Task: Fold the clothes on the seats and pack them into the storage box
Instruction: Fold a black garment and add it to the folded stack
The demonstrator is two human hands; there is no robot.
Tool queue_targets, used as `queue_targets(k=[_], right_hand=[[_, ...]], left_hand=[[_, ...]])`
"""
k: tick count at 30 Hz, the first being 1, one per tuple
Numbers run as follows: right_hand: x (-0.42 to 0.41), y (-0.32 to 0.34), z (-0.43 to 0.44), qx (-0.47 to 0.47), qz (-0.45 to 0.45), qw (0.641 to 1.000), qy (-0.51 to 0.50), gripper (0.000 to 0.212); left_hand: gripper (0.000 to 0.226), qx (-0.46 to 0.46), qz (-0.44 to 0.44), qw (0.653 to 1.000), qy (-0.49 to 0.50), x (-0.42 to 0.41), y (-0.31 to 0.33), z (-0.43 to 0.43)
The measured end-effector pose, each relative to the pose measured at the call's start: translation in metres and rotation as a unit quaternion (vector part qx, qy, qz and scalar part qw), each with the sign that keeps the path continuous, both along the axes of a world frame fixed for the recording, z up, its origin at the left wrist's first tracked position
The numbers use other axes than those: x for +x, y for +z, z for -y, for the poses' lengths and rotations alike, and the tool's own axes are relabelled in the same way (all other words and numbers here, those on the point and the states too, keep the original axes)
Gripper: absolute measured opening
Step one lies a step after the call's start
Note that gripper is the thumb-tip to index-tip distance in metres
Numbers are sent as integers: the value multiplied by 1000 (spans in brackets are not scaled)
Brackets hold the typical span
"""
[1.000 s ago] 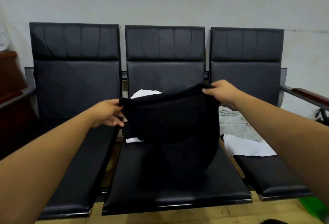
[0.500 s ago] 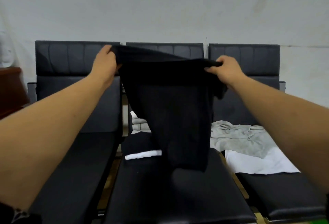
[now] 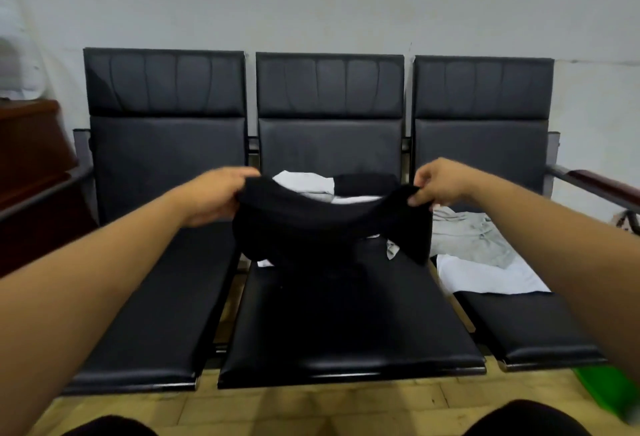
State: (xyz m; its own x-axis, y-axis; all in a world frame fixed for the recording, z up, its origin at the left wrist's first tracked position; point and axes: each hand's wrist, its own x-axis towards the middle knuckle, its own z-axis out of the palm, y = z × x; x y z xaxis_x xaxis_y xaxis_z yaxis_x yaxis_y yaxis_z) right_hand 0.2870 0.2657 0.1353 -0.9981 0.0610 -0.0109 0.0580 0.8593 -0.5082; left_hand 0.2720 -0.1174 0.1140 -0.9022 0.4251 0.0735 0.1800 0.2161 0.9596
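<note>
Middle-seat pile [image 3: 304, 183]: only its top shows; the rest is hidden behind the held black garment [image 3: 329, 227].
Left hand [image 3: 216, 193]: its fingertips are lost under the garment's edge.
White cloth [image 3: 485, 276]: its right corner is covered by the right forearm.
Green object [image 3: 620, 401]: cut off by the right edge and blurred; what it is cannot be told.
Wooden furniture [image 3: 31, 158]: cut off by the left edge.
Dark rounded shapes [image 3: 519, 418]: cut off by the bottom edge, unidentifiable.
Small thing past the armrest [image 3: 625, 221]: too small to make out.
</note>
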Motion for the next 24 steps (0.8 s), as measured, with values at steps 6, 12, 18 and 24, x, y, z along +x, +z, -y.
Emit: queue_targets(k=[6, 12, 18, 24], right_hand=[[22, -94, 12, 70, 318, 944, 43, 21], [5, -161, 19, 33, 222, 974, -32, 25], [-32, -215, 31, -9, 45, 994, -103, 32], [-67, -241, 37, -79, 97, 990, -70, 83]], left_hand=[[10, -271, 158, 932, -183, 19, -104, -12], [17, -276, 172, 944, -50, -9, -162, -11], [47, -145, 145, 947, 245, -40, -220, -38], [28, -201, 181, 943, 192, -70, -227, -58]])
